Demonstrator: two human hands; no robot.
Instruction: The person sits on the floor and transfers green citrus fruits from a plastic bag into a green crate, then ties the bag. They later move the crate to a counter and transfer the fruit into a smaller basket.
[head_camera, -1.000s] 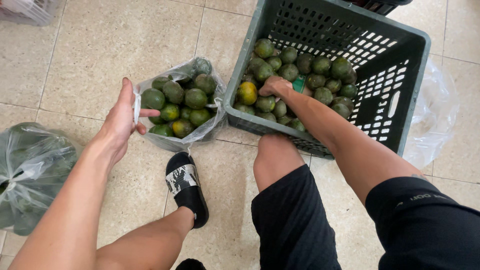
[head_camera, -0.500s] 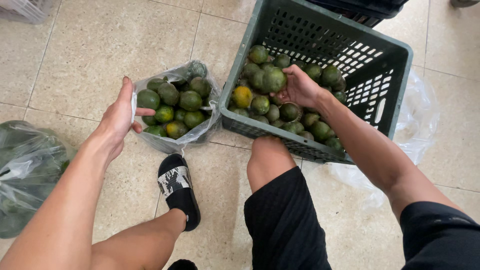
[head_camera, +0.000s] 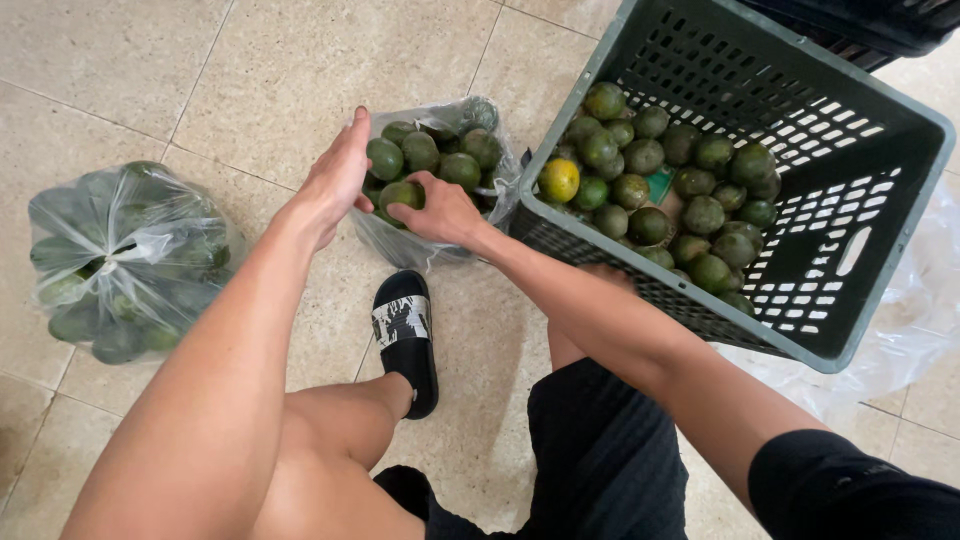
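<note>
1. A person crouched on a tiled floor (head_camera: 150, 60) works over an open clear plastic bag (head_camera: 400, 245) of green citrus fruit, seen from a head-worn camera looking down.

2. The left hand (head_camera: 335, 185) rests against the left rim of the bag, fingers extended and flat rather than curled, apparently propping the mouth open; it grips no fruit.

3. The right hand (head_camera: 440, 212) reaches across to the near edge of the bag with its fingers closed around one green fruit (head_camera: 400, 192), held just over the pile already inside.

4. To the right, touching the bag, stands a dark grey slotted crate (head_camera: 880, 140) tilted towards the person. It holds a loose heap of the same green fruit in its near-left corner, with one yellow-orange fruit (head_camera: 559, 180) at the left edge of the heap.

5. Judging by how things lie, the bag looks well on the way to full, its fruit mounded up to the rim, while a fair number remain in the crate and much of the crate's floor is bare.

6. Well apart on the far left sits a second plastic bag (head_camera: 130, 260), knotted shut and packed with green fruit, which suggests one lot finished.

7. A black slide sandal (head_camera: 405, 335) shows on the person's foot, just near of the open bag.
</note>
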